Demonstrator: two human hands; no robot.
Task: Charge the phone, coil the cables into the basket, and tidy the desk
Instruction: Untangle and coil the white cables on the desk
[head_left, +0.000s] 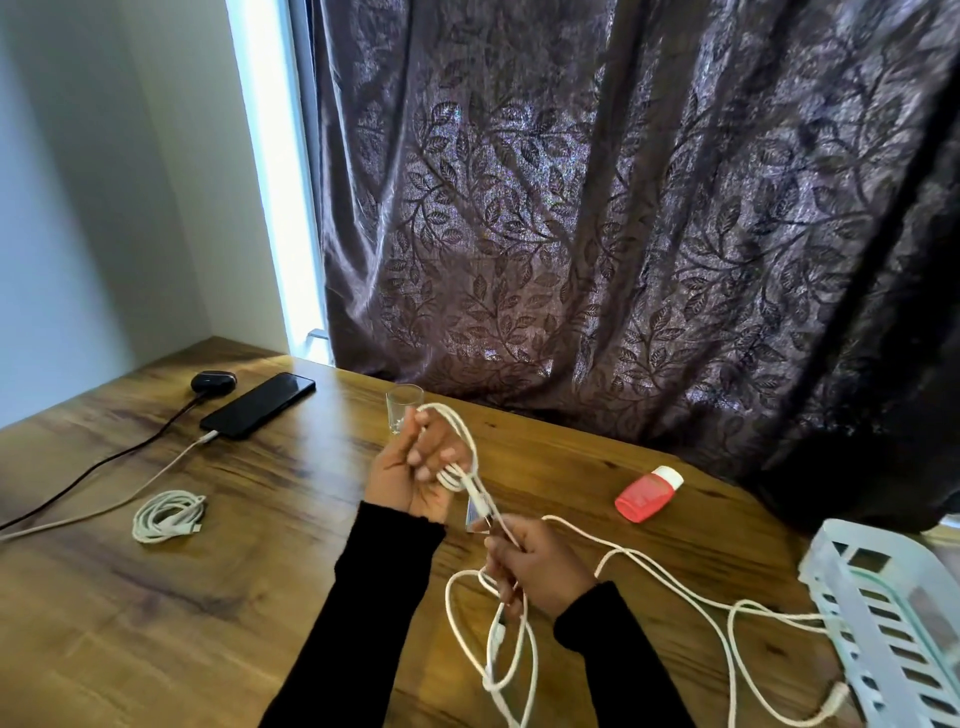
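Right hand (540, 564) pinches white cable (675, 587); left hand (415, 475) grips its upright loops; slack trails right.

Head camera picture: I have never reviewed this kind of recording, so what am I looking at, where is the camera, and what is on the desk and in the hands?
There is no robot here. A person wears a camera on the head, looking forward and down, so the two dark sleeves belong to the wearer.

The left hand grips a few loops of a white cable, and the right hand pinches the same cable lower down. Its loose length trails across the wooden desk toward a pale plastic basket.

Also on the desk: a black phone with a cable plugged in, a coiled white cable, a small dark case, a glass and a red bottle. A curtain hangs behind.
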